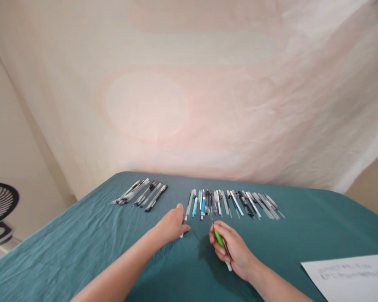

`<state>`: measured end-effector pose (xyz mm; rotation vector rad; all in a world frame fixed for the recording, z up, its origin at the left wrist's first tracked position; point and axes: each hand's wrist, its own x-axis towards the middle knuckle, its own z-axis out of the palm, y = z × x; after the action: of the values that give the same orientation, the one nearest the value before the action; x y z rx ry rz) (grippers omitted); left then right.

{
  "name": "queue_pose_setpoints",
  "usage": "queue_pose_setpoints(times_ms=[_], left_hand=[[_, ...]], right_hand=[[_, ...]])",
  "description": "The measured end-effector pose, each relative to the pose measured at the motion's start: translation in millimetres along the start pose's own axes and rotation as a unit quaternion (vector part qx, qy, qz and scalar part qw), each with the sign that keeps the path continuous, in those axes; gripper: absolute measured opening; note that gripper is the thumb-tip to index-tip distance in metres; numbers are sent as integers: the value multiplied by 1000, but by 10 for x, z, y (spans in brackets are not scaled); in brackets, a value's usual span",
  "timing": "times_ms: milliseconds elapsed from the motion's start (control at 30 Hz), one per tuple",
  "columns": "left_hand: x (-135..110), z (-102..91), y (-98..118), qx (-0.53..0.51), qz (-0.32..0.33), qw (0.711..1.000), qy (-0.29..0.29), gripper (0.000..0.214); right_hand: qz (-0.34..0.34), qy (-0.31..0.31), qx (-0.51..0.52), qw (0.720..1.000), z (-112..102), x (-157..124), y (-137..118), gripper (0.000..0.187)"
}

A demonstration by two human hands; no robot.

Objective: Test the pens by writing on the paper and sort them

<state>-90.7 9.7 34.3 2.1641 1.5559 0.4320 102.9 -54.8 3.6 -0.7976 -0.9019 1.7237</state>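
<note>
My right hand (pixel 233 246) is closed around a bright green pen (pixel 221 240) with a white lower end. A thin dark and silvery tip points forward from the fingers, towards the row of pens. To its left, my left hand (pixel 171 224) rests low over the cloth with thumb and forefinger around a slim whitish pen (pixel 182 234); part of it is hidden by the fingers. Just beyond both hands lies a row of pens (pixel 224 203), mostly clear, grey and white. A blue and white pen (pixel 203 203) and a light turquoise pen (pixel 195 207) stand out among them.
A dark green cloth (pixel 82 251) covers the table. Several black and clear pens (pixel 151 193) lie in a group at the back left. A printed white sheet (pixel 353 279) sits at the front right. Off the left edge stands a black fan (pixel 1 205); a pale curtain hangs behind.
</note>
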Motion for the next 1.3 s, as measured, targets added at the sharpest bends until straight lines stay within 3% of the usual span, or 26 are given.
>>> queue_pose_setpoints(times_ms=[300, 633, 767, 867, 933, 1000, 1067, 1200, 1300], left_hand=[[9, 45, -57, 18, 28, 999, 0, 25], [14, 80, -35, 39, 6, 999, 11, 26], [-6, -10, 35, 30, -10, 999, 37, 33], [-31, -99, 163, -66, 17, 996, 54, 36], [-44, -95, 259, -188, 42, 981, 7, 39], [-51, -23, 341, -307, 30, 950, -59, 41], [-55, 87, 396, -383, 6, 920, -81, 42], [-56, 246, 435, -465, -12, 881, -88, 37], [-51, 250, 435, -474, -23, 875, -95, 35]], right_hand=[[-3, -6, -2, 1000, -5, 0, -1, 20], [0, -6, 3, 1000, -10, -4, 5, 18], [-1, -11, 8, 1000, -18, 7, 6, 18], [-2, -16, 12, 1000, -19, 11, 5, 17], [-2, -18, 14, 1000, -20, 11, 8, 17], [-2, -20, 12, 1000, -21, 10, 13, 17], [-3, -22, 5, 1000, -22, 7, 19, 17], [0, -24, -16, 1000, -20, 0, 28, 18], [3, -27, -36, 999, -17, 2, 26, 19]])
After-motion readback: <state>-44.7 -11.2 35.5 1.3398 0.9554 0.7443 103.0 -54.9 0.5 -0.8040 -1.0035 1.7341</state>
